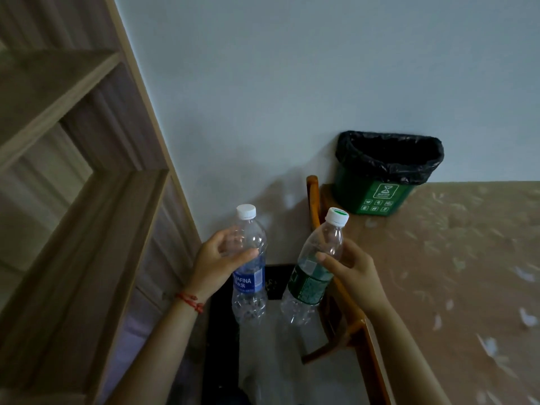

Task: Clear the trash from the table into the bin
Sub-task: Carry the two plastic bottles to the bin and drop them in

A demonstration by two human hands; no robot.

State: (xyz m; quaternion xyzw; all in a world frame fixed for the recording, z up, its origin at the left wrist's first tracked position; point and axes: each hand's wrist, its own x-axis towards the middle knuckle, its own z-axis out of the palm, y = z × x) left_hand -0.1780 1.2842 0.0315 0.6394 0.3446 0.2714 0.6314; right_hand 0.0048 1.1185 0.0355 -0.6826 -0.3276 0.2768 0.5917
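Clear plastic in both fists: your left hand [214, 263] curls round the blue-labelled bottle [249, 266], your right hand [352, 268] wraps the green-labelled bottle [314, 267], both held up off the table's [467, 258] left edge. Far right, the green bin [385, 173] with its black liner sits on the table against the wall.

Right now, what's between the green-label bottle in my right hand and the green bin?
In the head view, only bare tabletop and the chair's wooden top rail lie between the green-label bottle and the bin.
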